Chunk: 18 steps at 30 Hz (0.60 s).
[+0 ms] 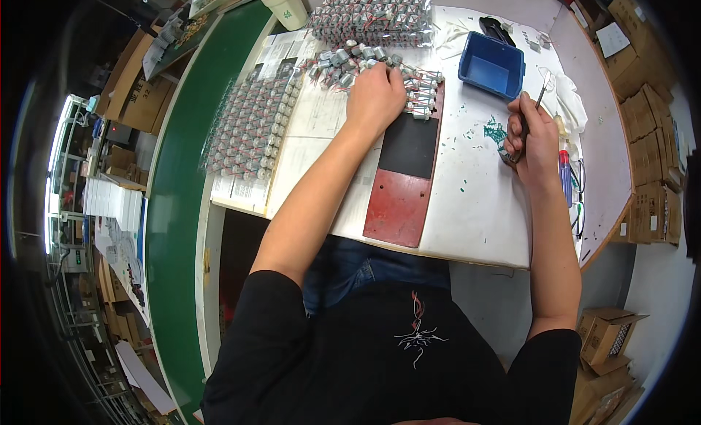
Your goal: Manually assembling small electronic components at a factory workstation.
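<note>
My left hand reaches over the top end of a long board, its fingers curled down among loose small motors; whatever they hold is hidden under the hand. The board has a black pad and a red lower end. Just right of the hand, a row of small motors with thin wires sits on the board's upper end. My right hand is closed around a slim dark tool with a thin shaft pointing up and away. Small green bits lie beside that hand.
A blue tray stands at the back right. Bagged motors fill a block at the back and another at left. A pale cup stands back left. A red-and-blue handled tool and white gloves lie at the right edge.
</note>
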### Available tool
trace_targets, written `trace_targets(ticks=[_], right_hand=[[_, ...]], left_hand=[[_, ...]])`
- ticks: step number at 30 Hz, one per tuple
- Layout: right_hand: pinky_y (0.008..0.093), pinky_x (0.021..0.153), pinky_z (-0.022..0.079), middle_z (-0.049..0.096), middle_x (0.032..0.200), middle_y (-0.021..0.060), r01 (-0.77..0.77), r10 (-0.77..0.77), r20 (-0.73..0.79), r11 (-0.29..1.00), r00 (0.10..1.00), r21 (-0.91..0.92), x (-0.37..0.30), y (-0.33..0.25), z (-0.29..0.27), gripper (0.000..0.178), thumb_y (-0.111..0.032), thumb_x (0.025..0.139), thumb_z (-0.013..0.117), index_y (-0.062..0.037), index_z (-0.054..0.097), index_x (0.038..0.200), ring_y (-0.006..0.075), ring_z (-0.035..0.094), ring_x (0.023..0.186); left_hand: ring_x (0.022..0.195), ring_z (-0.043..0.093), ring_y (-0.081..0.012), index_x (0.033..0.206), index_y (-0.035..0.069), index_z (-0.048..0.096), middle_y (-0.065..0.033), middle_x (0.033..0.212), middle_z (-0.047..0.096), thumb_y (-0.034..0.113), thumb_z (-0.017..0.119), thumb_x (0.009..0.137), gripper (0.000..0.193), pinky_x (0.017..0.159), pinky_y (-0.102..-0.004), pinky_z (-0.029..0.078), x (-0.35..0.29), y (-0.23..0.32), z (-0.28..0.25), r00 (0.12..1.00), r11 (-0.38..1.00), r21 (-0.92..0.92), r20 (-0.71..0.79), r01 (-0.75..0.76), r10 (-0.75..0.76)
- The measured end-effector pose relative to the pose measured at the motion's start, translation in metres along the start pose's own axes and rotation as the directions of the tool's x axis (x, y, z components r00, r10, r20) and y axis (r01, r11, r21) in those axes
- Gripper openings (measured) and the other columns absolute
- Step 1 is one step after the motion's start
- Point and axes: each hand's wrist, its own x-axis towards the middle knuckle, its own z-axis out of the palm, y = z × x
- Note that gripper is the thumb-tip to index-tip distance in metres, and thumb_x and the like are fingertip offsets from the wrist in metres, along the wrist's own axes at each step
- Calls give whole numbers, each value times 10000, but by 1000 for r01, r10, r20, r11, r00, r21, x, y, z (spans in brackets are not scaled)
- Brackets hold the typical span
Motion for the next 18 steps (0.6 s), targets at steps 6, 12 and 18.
trace_targets(ticks=[6,12,18], right_hand=[[214,435,355,436,634,-41,-8,8,-2,1000,1000,-3,0,0,0,276,-310,1077,528,-74,581,944,35,360,465],[215,437,350,439,638,-42,-14,14,-2,1000,1000,-8,1,1,0,276,-313,1078,529,-77,582,946,35,362,467],[217,438,343,441,637,-44,-20,20,2,1000,1000,-19,3,3,-3,273,-324,1075,533,-85,590,957,39,365,472]], left_hand=[[933,691,-485,1005,-22,708,-298,965,715,368,504,989,440,863,-560,531,-6,17,-21,990,985,147,97,87,-102],[874,696,-485,946,-25,722,-289,921,718,369,506,990,451,821,-569,540,-7,15,-11,997,992,97,18,75,-77],[797,679,-501,832,-36,719,-307,812,687,322,568,974,414,784,-563,543,-1,-2,10,992,994,-89,-118,-64,53]])
